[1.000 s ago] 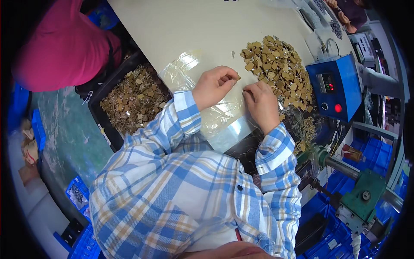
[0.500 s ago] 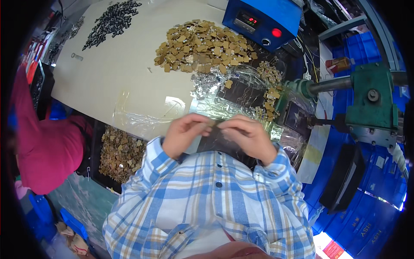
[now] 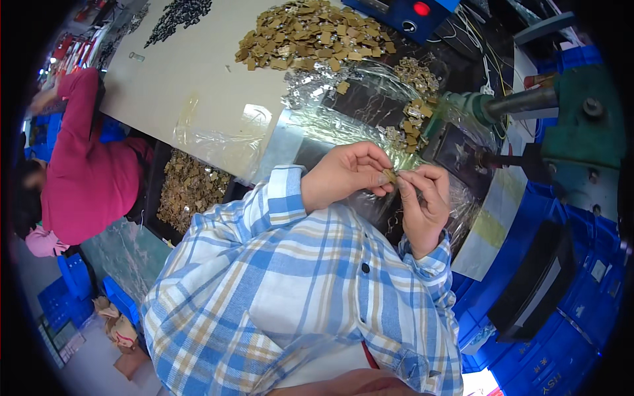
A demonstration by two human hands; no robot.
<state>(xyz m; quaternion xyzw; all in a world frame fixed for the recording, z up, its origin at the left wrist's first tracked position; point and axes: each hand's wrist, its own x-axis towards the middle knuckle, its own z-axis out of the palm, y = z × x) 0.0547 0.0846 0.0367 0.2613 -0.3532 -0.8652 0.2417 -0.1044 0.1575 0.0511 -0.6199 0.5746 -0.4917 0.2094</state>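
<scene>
Close in front of my chest, both hands meet over one small brass-coloured metal piece (image 3: 389, 176). My left hand (image 3: 345, 174) pinches it between thumb and fingers from the left. From the right, the thumb and fingertips of my right hand (image 3: 426, 201) are closed on its other side; the fingers partly cover the piece. Just beyond my hands lie several similar brass-coloured pieces (image 3: 413, 125) on the dark surface. Farther off is a large heap of brass-coloured plates (image 3: 310, 33), with a pile of shiny silver parts (image 3: 310, 84) at its near edge.
A green bench press (image 3: 584, 132) stands at right. The blue control box (image 3: 422, 23) sits at the back. Clear plastic sheeting (image 3: 218, 142) covers part of the table. Left are a black tray of metal parts (image 3: 188, 188) and a person in a pink top (image 3: 96, 171). Black parts (image 3: 178, 20) lie far left.
Both hands have moved right, toward the press, and have come together on the small piece. My view has tilted and shifted. The person in pink has moved an arm.
</scene>
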